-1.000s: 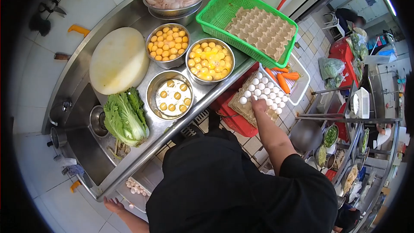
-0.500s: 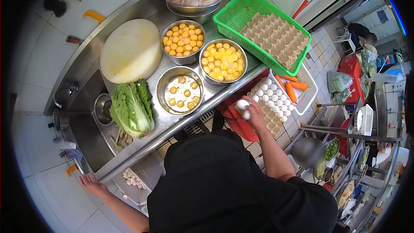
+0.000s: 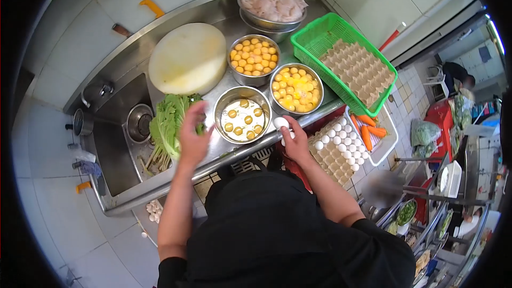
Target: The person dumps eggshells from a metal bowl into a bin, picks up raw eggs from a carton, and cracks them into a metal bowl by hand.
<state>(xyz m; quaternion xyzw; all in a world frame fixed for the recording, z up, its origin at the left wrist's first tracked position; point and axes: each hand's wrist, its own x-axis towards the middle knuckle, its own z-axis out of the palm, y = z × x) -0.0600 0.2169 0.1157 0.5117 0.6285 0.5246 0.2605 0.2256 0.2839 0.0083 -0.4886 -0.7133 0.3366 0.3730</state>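
Observation:
My right hand (image 3: 296, 145) is closed around two white eggs (image 3: 280, 123) at the counter's front edge, just right of a steel pot (image 3: 217, 118) with several yolks in clear egg white. My left hand (image 3: 193, 140), slightly blurred, is raised on the pot's other side, fingers apart and holding nothing. It partly covers a leafy cabbage (image 3: 166, 128). Behind the pot stand two more steel pots, one full of yolks (image 3: 254, 57) and one of yolks with some broken (image 3: 296, 89). Below right, an egg tray (image 3: 332, 163) is partly filled with white eggs.
A round cutting board (image 3: 188, 58) lies beside the sink (image 3: 114, 152). At the back are a bowl of pale raw meat (image 3: 273, 4) and a green basket (image 3: 314, 31) with empty egg cartons (image 3: 360, 69). Carrots (image 3: 368, 130) lie in a white crate to the right.
My right hand has brought the eggs from above the tray toward the pot. My left hand has moved from the sink's lower corner up beside the pot. The view has shifted.

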